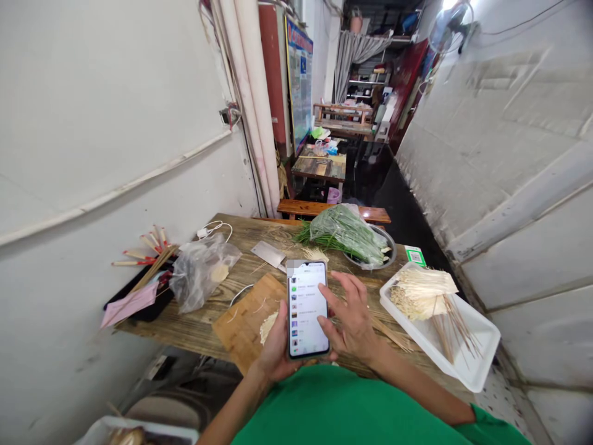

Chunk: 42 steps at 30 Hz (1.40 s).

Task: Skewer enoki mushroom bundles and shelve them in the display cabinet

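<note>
Above the near edge of the brown wooden counter (252, 232), the left hand (274, 347) clasped the dark-rimmed rectangular smartphone (306, 318), best kept steady, while the right hand (354, 318), fingers spread and empty, reached across it, light touches seeming wisest

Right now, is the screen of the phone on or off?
On. The phone, held in the left hand, shows a bright page with rows of small icons and text.
</note>
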{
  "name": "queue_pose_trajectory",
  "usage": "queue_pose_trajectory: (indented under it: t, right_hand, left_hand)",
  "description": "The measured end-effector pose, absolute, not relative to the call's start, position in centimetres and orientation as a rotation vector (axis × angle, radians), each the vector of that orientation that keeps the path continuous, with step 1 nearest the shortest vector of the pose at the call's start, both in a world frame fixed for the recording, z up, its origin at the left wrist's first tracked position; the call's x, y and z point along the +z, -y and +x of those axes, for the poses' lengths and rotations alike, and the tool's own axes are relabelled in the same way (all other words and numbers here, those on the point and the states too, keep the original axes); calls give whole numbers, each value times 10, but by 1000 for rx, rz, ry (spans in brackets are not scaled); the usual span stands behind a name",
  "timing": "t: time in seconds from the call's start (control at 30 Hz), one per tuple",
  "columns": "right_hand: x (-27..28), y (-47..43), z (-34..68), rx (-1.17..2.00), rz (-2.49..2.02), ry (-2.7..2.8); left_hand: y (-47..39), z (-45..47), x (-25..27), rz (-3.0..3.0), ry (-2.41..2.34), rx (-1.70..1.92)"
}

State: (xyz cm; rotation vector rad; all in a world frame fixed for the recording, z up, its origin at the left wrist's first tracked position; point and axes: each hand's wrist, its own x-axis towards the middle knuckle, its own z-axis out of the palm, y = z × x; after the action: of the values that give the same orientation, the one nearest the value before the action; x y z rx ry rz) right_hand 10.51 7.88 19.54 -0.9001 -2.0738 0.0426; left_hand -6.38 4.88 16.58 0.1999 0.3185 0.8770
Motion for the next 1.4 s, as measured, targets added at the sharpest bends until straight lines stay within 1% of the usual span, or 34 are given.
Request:
queue_pose_trajectory:
  t: [0.27, 0.9, 1.4]
  right_hand:
    - [194, -79, 105, 39, -903, 2059]
    - [195, -77, 104, 56, -932, 2043]
    - [193, -77, 104, 95, -953, 2048]
  left_hand:
    - [-48, -62, 171, 215, -366, 894]
    - [-47, -58, 174, 237, -306, 887]
    - [-47, -58, 175, 182, -452, 886]
